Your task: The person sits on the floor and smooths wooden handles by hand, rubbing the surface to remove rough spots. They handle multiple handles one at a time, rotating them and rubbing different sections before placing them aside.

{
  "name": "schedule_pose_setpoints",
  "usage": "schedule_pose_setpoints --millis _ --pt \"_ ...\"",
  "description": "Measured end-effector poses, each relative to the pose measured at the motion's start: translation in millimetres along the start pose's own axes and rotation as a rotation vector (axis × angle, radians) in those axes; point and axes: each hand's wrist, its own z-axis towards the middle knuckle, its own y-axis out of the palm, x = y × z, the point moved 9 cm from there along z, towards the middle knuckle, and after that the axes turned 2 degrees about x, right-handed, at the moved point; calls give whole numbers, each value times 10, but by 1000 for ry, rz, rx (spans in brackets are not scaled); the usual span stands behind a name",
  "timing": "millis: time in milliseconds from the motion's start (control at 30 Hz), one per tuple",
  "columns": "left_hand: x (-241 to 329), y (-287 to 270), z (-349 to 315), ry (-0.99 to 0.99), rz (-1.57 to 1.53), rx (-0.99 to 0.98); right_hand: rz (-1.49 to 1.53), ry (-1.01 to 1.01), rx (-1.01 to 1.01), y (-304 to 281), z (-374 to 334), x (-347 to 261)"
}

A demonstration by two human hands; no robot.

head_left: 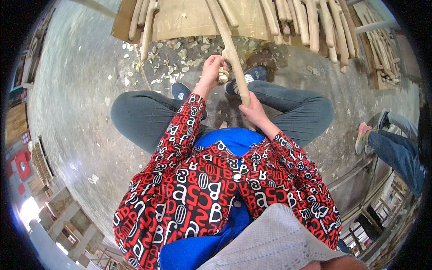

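A long pale wooden stick [236, 67] with a slight bend and a small knob slants between my knees, its far part over the cardboard. My right hand [254, 110] is closed round its near end. At the knob on the stick's left side is my left hand [211, 71], its fingers curled together. What those fingers pinch, if anything, is hidden. A crumpled cream-coloured wad [223, 75] shows just beside and below them; whether it is held I cannot tell.
Cardboard [180, 22] ahead bears several similar sticks [312, 27], more of them at the right. Pale shavings [184, 54] litter the concrete floor. Farther right, another person's legs [396, 148] and shoes show. Wooden pallets [67, 216] stand at the lower left.
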Motion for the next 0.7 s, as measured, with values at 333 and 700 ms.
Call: schedule_pose_setpoints --millis 333,700 --pt "304 -67 41 171 871 52 -186 -65 86 -89 -23 -72" --pt "541 102 -100 442 1070 68 -154 -14 46 -72 2 -5"
